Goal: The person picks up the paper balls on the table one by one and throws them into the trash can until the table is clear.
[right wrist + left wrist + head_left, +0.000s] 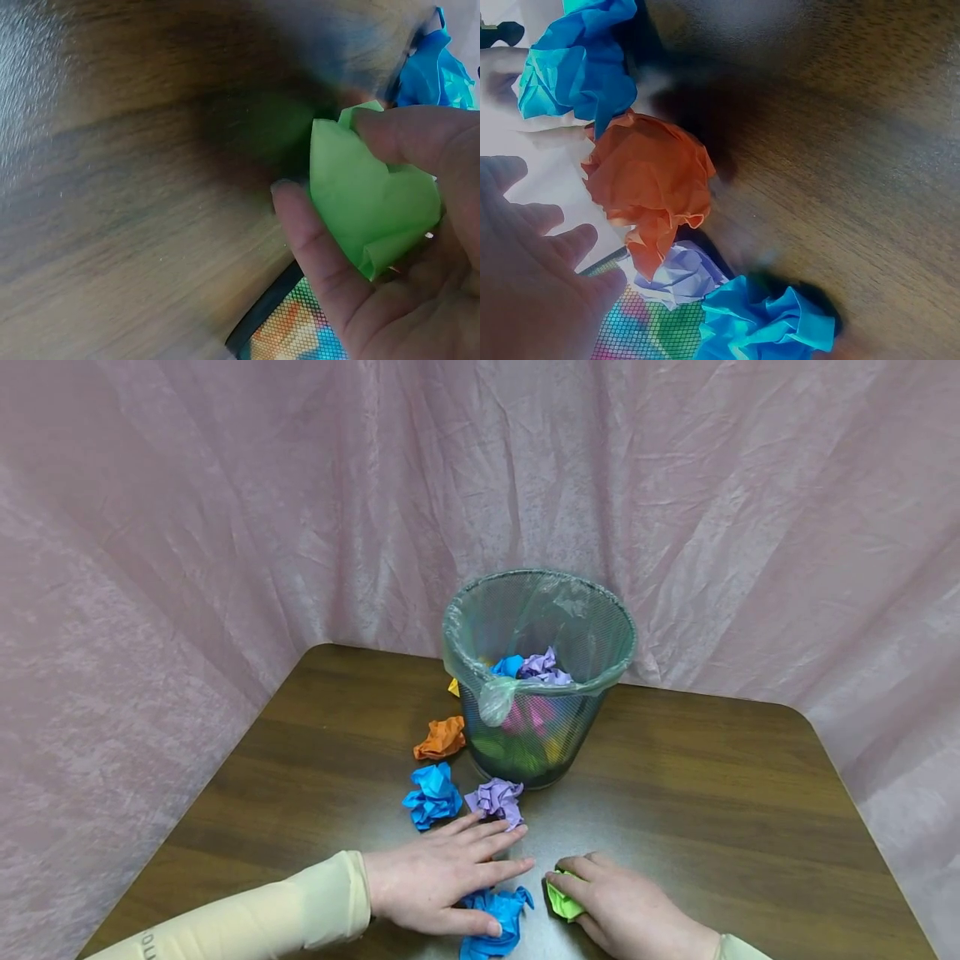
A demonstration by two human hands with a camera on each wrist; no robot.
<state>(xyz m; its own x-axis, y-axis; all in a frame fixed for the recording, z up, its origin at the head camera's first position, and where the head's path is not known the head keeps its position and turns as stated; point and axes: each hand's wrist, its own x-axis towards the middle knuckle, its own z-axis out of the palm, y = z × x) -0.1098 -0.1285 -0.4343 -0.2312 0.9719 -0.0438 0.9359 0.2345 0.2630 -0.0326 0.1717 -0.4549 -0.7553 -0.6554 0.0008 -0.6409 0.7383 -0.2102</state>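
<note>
My left hand (450, 875) is spread palm down with straight fingers, its thumb over a blue crumpled paper ball (495, 927) and its fingertips right at a purple one (497, 800). Close under that hand, in the left wrist view, lies an orange paper ball (651, 176), hidden by the hand in the head view. My right hand (626, 902) grips a light green paper ball (562, 896) low over the table. The right wrist view shows this green ball (367, 195) between thumb and fingers.
A mesh wastebasket (540, 693) with a clear liner stands behind the hands, holding several coloured paper balls. Left of it lie another orange ball (440, 738), another blue ball (432, 795) and a bit of yellow paper (453, 687). Pink curtains (405, 510) hang around the wooden table (712, 760).
</note>
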